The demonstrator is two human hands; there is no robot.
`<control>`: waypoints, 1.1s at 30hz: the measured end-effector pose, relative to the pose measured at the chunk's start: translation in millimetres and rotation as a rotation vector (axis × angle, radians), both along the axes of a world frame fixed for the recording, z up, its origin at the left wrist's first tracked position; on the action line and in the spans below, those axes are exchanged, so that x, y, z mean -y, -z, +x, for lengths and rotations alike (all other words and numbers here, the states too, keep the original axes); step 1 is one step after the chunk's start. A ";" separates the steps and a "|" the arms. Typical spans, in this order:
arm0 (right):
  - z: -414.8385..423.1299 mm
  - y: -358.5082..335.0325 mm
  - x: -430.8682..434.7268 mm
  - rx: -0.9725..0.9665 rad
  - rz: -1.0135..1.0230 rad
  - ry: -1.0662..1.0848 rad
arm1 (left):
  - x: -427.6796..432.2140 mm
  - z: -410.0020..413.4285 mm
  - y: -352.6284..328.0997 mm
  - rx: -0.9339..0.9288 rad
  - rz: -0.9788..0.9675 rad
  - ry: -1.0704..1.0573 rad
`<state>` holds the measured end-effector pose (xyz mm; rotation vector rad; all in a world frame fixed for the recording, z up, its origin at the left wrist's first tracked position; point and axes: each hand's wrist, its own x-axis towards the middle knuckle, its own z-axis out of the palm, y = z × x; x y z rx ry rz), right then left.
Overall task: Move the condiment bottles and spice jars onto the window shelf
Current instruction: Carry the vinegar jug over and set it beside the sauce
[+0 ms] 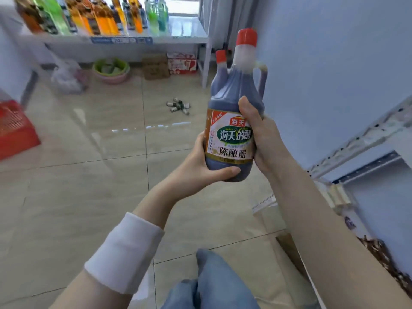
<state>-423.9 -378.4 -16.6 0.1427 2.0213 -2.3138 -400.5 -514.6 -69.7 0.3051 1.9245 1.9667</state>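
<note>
Both hands carry a full vinegar bottle (230, 134) upright between them.
Left hand (200, 159) cups the base, thumb wrapped across the front under the label; right hand (259, 134) clasps the far side, thumb up on the shoulder. Dark liquid fills it to the neck, so it probably weighs a fair bit, and the glossy plastic looks slippery (support under the base seems wise). Its moulded handle (263, 80), above the right hand, goes unused. A second bottle (221, 61) peeks out behind; what holds it cannot be told. Well beyond the hands, up and left, stands the window shelf (189, 26).
</note>
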 end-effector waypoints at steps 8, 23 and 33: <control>-160.8 20.7 31.7 0.007 -0.022 -0.104 | 30.9 -146.5 15.3 0.023 -0.034 -0.105; -440.6 -0.2 156.2 0.016 -0.024 -0.224 | 148.0 -406.1 -9.5 -0.016 -0.089 -0.247; -606.8 -8.2 233.6 0.007 0.028 -0.202 | 230.0 -579.9 -18.5 -0.023 -0.138 -0.180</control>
